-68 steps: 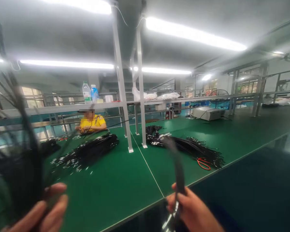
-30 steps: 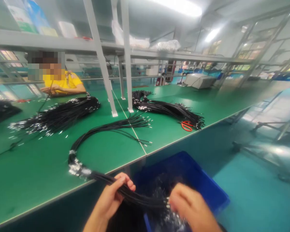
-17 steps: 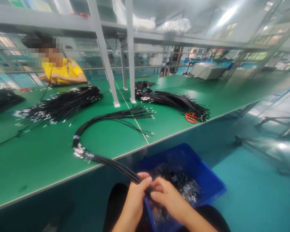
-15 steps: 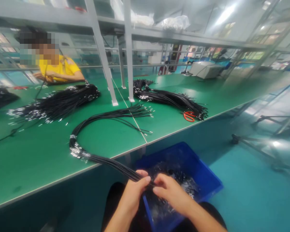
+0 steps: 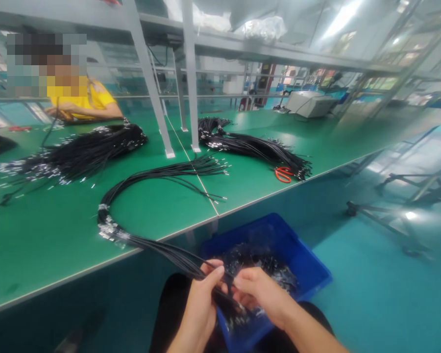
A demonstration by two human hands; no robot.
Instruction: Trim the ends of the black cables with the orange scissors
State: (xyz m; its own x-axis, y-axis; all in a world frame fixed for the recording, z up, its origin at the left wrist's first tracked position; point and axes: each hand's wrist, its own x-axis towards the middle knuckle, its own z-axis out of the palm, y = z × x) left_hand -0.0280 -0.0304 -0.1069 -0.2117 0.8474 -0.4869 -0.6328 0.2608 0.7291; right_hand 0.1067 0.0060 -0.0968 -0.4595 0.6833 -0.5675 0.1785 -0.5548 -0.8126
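Observation:
A bundle of black cables [image 5: 169, 253] runs off the green table's front edge into my left hand [image 5: 205, 289], whose fingers are wrapped round it. My right hand [image 5: 255, 289] is beside it, thumb and fingers pinched at the cables near their loose ends. Those ends hang over a blue bin [image 5: 312, 267] that holds a dark and clear jumble, too blurred to make out. On the table the same bundle curves back in a loop, with pale tags [image 5: 110, 230] at the bend and its far ends fanned out.
Larger cable heaps lie on the green table [image 5: 59, 235], left [image 5: 91, 152] and right [image 5: 253, 147], with red-handled scissors [image 5: 283, 174] by the right one. Metal shelf posts [image 5: 191, 98] stand on the table. A person in yellow [image 5: 99, 100] sits across it.
The view has shifted slightly, moving the table things leftward. One cable has separated a little from the bundle between my hands, and the cable ends now show below my fingers.

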